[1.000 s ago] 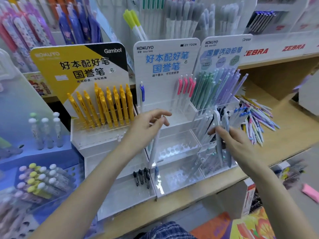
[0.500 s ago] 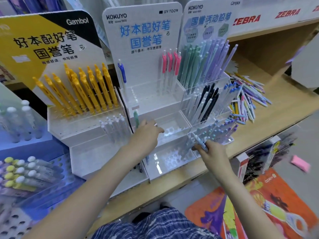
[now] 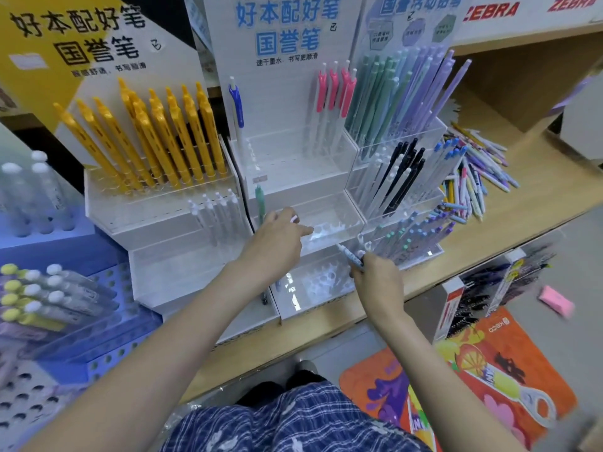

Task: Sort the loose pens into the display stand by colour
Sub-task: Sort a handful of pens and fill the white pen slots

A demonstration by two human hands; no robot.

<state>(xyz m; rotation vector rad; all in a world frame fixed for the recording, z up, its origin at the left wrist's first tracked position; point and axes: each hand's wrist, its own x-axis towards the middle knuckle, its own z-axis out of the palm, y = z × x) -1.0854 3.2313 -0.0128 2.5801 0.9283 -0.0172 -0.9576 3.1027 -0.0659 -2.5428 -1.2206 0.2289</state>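
A white tiered display stand (image 3: 293, 164) fills the shelf, with one blue pen (image 3: 236, 106) and pink pens (image 3: 334, 89) in its top row and a green pen (image 3: 260, 200) one tier down. My left hand (image 3: 280, 243) reaches over the middle tier and holds a pale pen whose pinkish tip (image 3: 294, 218) shows above the knuckles. My right hand (image 3: 375, 275) grips a few pens (image 3: 350, 256) in front of the lower right compartment. A pile of loose pens (image 3: 473, 177) lies on the wooden shelf (image 3: 528, 197) to the right.
Yellow pens (image 3: 163, 135) fill the left stand. Green and purple pens (image 3: 408, 89), black pens (image 3: 404, 171) and pastel pens (image 3: 414, 233) stand in the right racks. Blue trays with capped pens (image 3: 42, 295) sit at left. Notebooks (image 3: 473, 298) lean below the shelf.
The view has tipped downward and closer. My left hand went down from the upper tier to the middle tier with its pen. My right hand dropped from the right rack to the lower front.
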